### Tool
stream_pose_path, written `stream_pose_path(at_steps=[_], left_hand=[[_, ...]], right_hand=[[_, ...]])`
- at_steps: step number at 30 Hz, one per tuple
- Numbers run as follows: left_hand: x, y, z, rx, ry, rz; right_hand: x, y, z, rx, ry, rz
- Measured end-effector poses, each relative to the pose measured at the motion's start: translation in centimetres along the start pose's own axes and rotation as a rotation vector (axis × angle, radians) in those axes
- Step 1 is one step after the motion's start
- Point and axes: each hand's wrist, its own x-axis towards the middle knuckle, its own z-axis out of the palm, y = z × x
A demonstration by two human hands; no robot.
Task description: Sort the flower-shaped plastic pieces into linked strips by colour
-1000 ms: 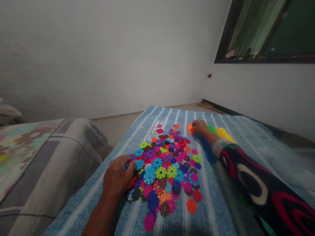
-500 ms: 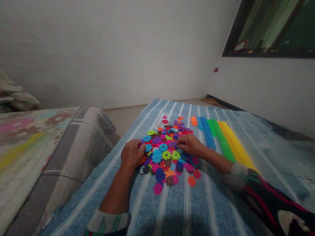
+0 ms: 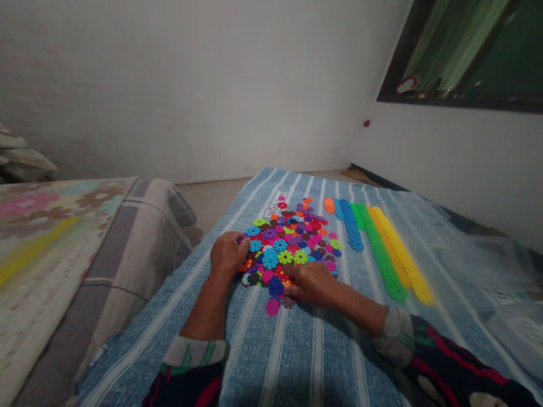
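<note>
A loose heap of flower-shaped plastic discs [image 3: 270, 259] in many colours lies spread on the striped blue cloth [image 3: 250, 345]. At the heap's left edge, my left hand [image 3: 227, 257] is closed with its fingers curled; a purple disc [image 3: 241, 238] shows at the fingertips, mostly hidden. My right hand [image 3: 313, 282] is over the near side of the heap, index finger and thumb apart, close to a dark blue disc [image 3: 275, 286] and a brown one [image 3: 288, 302]. A magenta disc [image 3: 272, 307] lies nearest me.
Right of the heap, discs are lined up in overlapping rows: orange [image 3: 330, 205], blue [image 3: 352, 226], green [image 3: 382, 260] and yellow [image 3: 403, 254]. Clear plastic bags [image 3: 479, 260] lie farther right. A second covered surface [image 3: 102, 254] stands left across a gap. A wall rises behind.
My right hand has moved from the heap's right side toward me and left, its fingers now apart. My left hand stays closed at the left edge. The view has shifted slightly.
</note>
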Motion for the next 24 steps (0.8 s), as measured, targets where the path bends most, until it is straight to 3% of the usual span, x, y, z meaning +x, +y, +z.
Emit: stream_pose_path(at_steps=[8, 18, 24], left_hand=[[0.0, 0.3, -0.2, -0.003, -0.03, -0.021], [-0.2, 0.7, -0.7, 0.01, -0.09, -0.05], [-0.1, 0.5, -0.5, 0.01, -0.104, -0.026]], right_hand=[[0.1, -0.4, -0.2, 0.101, -0.04, 0.03], [1.7, 3.2, 0.1, 0.79, -0.002, 0.06], [1.9, 4.8, 0.0, 0.836, 0.07, 0.053]])
